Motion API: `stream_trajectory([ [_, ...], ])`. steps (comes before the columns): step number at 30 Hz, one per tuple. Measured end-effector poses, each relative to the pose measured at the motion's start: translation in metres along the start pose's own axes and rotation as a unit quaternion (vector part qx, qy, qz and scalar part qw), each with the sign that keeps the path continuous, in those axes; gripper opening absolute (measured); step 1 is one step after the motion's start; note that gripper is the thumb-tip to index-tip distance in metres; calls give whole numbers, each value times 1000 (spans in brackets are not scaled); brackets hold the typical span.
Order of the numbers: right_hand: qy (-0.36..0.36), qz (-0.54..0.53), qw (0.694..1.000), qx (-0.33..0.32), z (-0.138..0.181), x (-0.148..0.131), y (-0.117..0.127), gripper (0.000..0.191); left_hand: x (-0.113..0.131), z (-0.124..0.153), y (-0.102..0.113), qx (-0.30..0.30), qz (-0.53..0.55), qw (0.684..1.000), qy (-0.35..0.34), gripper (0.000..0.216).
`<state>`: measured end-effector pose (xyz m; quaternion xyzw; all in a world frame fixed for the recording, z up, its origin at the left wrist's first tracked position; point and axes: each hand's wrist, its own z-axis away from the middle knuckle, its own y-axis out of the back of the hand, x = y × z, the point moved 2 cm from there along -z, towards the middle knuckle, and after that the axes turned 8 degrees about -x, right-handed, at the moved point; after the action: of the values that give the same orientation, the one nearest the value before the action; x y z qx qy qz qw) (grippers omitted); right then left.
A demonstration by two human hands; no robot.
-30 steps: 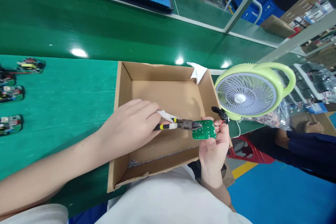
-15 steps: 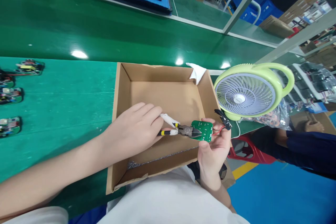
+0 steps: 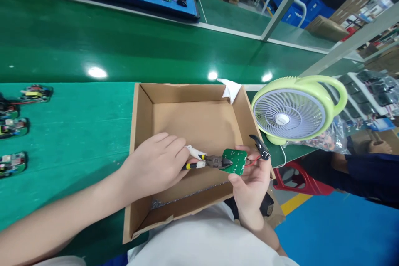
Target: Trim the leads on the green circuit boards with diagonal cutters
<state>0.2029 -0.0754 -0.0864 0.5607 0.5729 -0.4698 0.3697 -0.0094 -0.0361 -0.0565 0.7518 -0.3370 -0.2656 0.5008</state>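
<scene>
My left hand is closed around the handles of a pair of cutting pliers, whose grips are white with yellow and black bands. The jaws point right and lie over the left part of a green circuit board; whether they bite on anything I cannot tell. My right hand grips the board at its right side, thumb at the near edge and fingers behind. Red and black wires run from the board to a black plastic part by my right fingers. Below both hands stands an open cardboard box, with metal clippings along its near side.
A green fan stands right of the box; a white cloth hangs over the box's far corner. Several circuit boards lie at the left. On the shelf is a blue tray of boards. A co-worker's sleeve shows at right.
The view has shifted slightly. Both hands, the pliers and the board appear a little further left in the picture. The jaws still lie over the board's left part; both grips are unchanged.
</scene>
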Motion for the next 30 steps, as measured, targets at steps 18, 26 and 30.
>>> stream_trajectory([
  [18,-20,-41,998,-48,-15,-1,-2,37,-2,4,-15,-15,-28,997,64,23],
  [26,-25,-18,999,-33,-12,0,1,39,-3,0,-8,-17,-30,999,38,25],
  [30,-18,-21,999,-22,-13,1,0,42,-5,-1,-7,-13,-17,999,28,28],
])
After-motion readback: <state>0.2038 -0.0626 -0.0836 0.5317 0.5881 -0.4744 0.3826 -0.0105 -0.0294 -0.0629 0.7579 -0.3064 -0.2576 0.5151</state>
